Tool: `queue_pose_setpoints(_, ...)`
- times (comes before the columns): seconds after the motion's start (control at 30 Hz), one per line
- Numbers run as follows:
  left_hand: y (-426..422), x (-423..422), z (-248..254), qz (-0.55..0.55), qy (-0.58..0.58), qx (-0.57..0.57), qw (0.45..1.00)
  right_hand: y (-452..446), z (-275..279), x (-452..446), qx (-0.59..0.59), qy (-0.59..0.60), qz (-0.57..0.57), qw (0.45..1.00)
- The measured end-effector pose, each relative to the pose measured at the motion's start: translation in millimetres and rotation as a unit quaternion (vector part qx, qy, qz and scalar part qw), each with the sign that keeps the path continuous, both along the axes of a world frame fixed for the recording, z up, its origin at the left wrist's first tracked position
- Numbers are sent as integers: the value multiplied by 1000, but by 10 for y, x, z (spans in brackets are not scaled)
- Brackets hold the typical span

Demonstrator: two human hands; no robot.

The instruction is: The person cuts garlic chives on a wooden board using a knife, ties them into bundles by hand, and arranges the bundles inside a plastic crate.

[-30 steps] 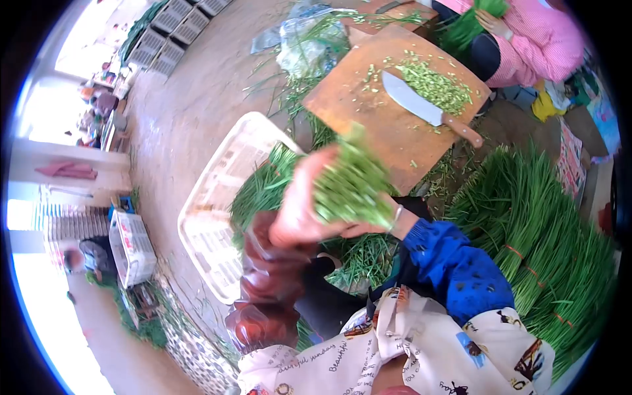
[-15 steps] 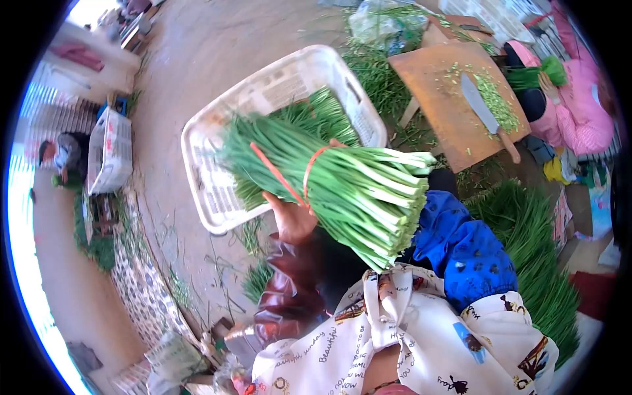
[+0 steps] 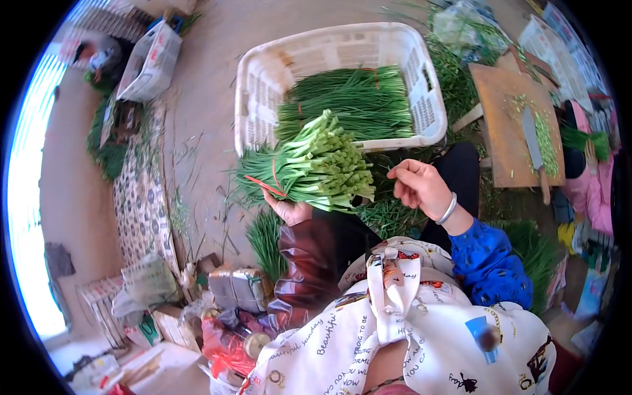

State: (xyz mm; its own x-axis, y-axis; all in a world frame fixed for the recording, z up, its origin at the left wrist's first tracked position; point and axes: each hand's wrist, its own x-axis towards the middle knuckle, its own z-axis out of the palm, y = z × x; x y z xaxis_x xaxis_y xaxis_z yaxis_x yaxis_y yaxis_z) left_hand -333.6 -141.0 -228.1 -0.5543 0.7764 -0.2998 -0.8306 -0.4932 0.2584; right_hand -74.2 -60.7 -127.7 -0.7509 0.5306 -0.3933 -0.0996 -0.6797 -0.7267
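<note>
We hold a red-banded bunch of long green leaves with pale stems (image 3: 326, 164) before a white plastic crate (image 3: 431, 122).
Our left grip (image 3: 289, 210) cups it from underneath, stem ends toward our right grip (image 3: 426, 189), which curls loosely just beside them; how far it is closed, we cannot tell. Green bundles (image 3: 355, 99) lie in the crate; a wide-bladed knife (image 3: 531, 139) rests on a brown wooden table (image 3: 495, 128).
</note>
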Motion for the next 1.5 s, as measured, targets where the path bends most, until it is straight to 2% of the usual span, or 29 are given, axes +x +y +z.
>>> queue_pose_setpoints(0.03,-79,-21,20,-9,-2,11,1000,-58,101,-76,171,-180,-45,968)
queue_pose_setpoints(0.07,-158,-22,19,-19,-5,21,1000,-141,-36,-166,250,-112,-93,957)
queue_pose_setpoints(0.13,-257,37,130,-20,-19,39,999,-212,48,-240,356,-127,-34,925)
queue_pose_setpoints(0.17,-298,92,180,12,7,-9,1000,-238,123,-241,396,-160,-6,904)
queue_pose_setpoints(0.23,-345,177,311,76,-13,-65,995,-315,229,-240,389,-158,-19,907)
queue_pose_setpoints(0.27,-369,226,382,69,-9,-54,996,-355,266,-250,383,-163,-40,909)
queue_pose_setpoints(0.3,-421,225,357,23,-61,70,995,-382,178,-249,358,-168,-49,917)
queue_pose_setpoints(0.33,-463,218,342,-25,-105,196,975,-402,32,-281,319,-107,-99,937)
queue_pose_setpoints(0.37,-489,239,316,-35,-94,223,970,-400,-68,-294,279,-110,-90,950)
queue_pose_setpoints(0.4,-492,263,332,1,-112,158,981,-389,-104,-323,238,-115,-81,961)
queue_pose_setpoints(0.43,-490,296,345,6,-96,127,987,-387,-126,-360,247,-100,-70,961)
queue_pose_setpoints(0.5,-504,360,299,22,-77,77,994,-392,-179,-391,129,-59,-76,987)
queue_pose_setpoints(0.53,-530,337,195,32,-75,60,995,-398,-240,-420,134,-55,-71,987)
queue_pose_setpoints(0.67,-598,323,-142,50,-58,38,996,-429,-479,-377,90,-113,-53,988)
queue_pose_setpoints(0.73,-584,384,-156,58,-78,54,994,-489,-625,-343,-21,-88,-66,994)
queue_pose_setpoints(0.8,-581,405,-173,96,-38,13,995,-508,-754,-318,-118,-32,-46,991)
queue_pose_setpoints(0.87,-597,370,-238,84,-65,56,993,-513,-802,-290,-191,3,-25,981)
queue_pose_setpoints(0.93,-570,421,-155,141,-46,-12,989,-483,-732,-306,-192,-17,-3,981)
queue_pose_setpoints(1.0,-584,439,-109,138,-61,4,989,-433,-726,-293,-192,-37,13,981)
queue_pose_setpoints(1.07,-597,443,-110,142,-19,-12,990,-371,-765,-256,-158,-96,107,977)
queue_pose_setpoints(1.17,-609,434,-143,143,-25,-25,989,-347,-725,-262,-139,-131,166,967)
queue_pose_setpoints(1.23,-615,409,-167,143,-24,-28,989,-390,-750,-244,-164,-104,150,969)
queue_pose_setpoints(1.3,-637,356,-230,100,-47,-1,994,-444,-730,-254,-193,-77,134,969)
queue_pose_setpoints(1.33,-642,348,-184,97,-49,-7,994,-476,-642,-261,-147,-80,142,976)
queue_pose_setpoints(1.37,-633,326,-147,65,-88,42,993,-506,-538,-256,-102,-85,145,980)
queue_pose_setpoints(1.4,-612,316,-107,30,-132,86,987,-513,-410,-264,14,-139,160,977)
queue_pose_setpoints(1.47,-633,252,-67,17,-166,66,984,-469,-149,-223,117,-149,180,965)
queue_pose_setpoints(1.5,-623,251,12,11,-134,44,990,-420,-30,-150,134,-133,161,969)
